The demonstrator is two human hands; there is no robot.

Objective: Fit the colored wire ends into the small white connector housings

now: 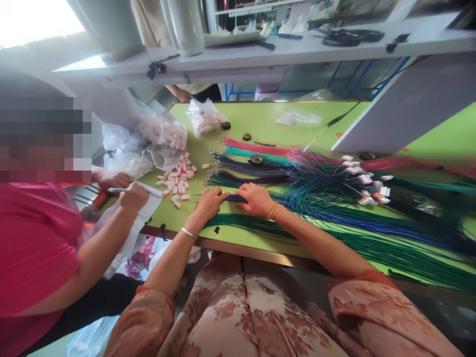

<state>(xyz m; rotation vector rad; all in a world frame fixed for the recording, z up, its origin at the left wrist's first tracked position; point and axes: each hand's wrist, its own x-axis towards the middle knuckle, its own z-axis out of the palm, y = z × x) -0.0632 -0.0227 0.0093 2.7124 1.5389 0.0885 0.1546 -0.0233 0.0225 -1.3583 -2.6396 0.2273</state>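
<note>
A bundle of blue wires (236, 198) runs across the table in front of me. My left hand (210, 203) is closed over the bundle near its left end, fingers bent down around it. A short way to the right, my right hand (257, 200) grips the same bundle, its thumb and fingers pressed together. Just nearer to me lie green wires (241, 221). Beyond my hands are dark wires (253, 177), turquoise wires (256, 154) and pink wires (256, 146). To the left of my left hand sits a pile of small white-and-orange connectors (180, 177).
A co-worker in a pink top (40, 248) writes on a paper pad (151, 194) at my left. Bags of connectors (204, 117) stand behind the pile. Black tape rolls (256, 159) lie among the wires. White connectors (366, 179) sit at right. A shelf (245, 62) spans the back.
</note>
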